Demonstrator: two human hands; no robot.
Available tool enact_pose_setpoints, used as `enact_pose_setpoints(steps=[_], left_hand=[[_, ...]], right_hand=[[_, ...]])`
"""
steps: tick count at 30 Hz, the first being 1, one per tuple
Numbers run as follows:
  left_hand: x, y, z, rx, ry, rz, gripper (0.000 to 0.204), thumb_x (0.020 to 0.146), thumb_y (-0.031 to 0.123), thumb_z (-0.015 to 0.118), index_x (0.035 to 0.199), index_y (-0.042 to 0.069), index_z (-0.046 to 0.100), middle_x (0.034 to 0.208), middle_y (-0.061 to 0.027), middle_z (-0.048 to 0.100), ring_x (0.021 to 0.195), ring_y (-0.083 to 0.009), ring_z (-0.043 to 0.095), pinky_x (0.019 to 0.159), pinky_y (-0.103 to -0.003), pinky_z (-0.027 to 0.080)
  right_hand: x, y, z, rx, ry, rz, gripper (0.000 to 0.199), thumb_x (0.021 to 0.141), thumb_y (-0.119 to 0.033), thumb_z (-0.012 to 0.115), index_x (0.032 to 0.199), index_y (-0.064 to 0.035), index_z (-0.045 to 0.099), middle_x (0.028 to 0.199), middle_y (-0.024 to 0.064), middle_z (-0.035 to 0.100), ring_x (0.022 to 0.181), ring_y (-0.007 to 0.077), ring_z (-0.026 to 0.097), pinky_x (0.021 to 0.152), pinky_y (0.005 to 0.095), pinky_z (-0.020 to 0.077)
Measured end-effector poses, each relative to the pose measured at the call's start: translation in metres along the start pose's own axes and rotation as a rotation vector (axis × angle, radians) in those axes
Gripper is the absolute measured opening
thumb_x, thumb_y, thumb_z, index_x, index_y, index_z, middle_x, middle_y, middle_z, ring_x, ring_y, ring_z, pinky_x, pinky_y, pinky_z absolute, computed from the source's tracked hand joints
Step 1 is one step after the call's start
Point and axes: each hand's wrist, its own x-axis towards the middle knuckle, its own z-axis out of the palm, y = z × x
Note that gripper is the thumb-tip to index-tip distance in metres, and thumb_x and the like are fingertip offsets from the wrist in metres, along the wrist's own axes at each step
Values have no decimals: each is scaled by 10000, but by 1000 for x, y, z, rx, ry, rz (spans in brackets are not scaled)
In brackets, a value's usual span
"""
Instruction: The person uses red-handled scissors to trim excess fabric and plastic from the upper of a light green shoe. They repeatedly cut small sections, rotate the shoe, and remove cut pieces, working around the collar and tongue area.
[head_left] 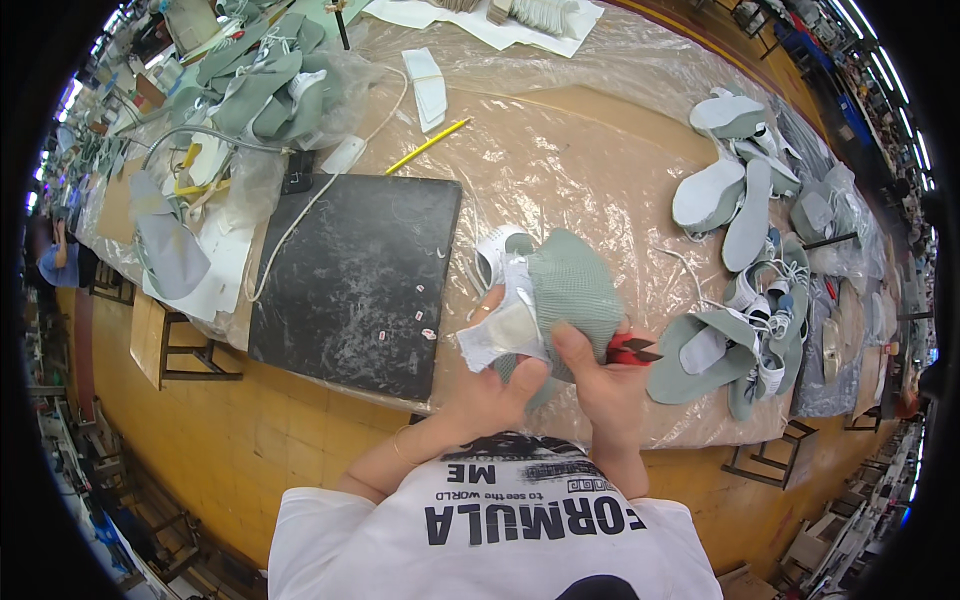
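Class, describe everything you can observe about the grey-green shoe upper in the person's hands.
The shoe upper has a rounded grey-green section with a fine, mesh-like texture and white parts along its left side. It looks like soft fabric, bent and turned in the grip. Both hands touch it above the plastic-covered table: the left hand at the white side, the right hand, also holding red-handled snips, at the green side.

The shoe upper (572, 285) is grey-green and white, the snips (630, 349) red-handled.
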Motion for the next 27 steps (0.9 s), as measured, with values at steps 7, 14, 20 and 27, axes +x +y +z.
enact_pose_setpoints(steps=[7, 14, 20, 27], left_hand=[[12, 4, 9, -361, 65, -448, 360, 940, 239, 514, 1140, -57, 471, 960, -100, 566, 836, -154, 538, 751, -281, 435], [12, -10, 12, -187, 46, -143, 396, 937, 190, 457, 1213, -90, 409, 1048, -168, 543, 907, -224, 550, 806, -338, 442], [-6, -2, 10, -355, 15, -170, 482, 919, 220, 475, 1248, -109, 353, 1101, -186, 531, 967, -245, 547, 818, -349, 445], [-9, 6, 9, -478, -48, -181, 566, 919, 258, 471, 1305, -116, 296, 1213, -206, 470, 1090, -248, 505, 918, -349, 414]], right_hand=[[1, 8, -3, 106, 27, 33, 188, 809, -52, 719, 966, 40, 671, 966, 53, 659, 823, 81, 589, 722, 223, 474], [8, -4, -5, -30, -114, 172, 279, 782, -25, 722, 1041, 37, 639, 994, 67, 669, 855, 102, 607, 732, 231, 486], [1, -20, 5, 304, 50, 322, 335, 779, -36, 708, 1094, 30, 612, 1009, 79, 655, 878, 119, 604, 772, 257, 485], [-2, -23, 3, 529, 26, 367, 331, 815, -59, 662, 1114, 54, 576, 1018, 93, 641, 892, 133, 597, 784, 259, 479]])
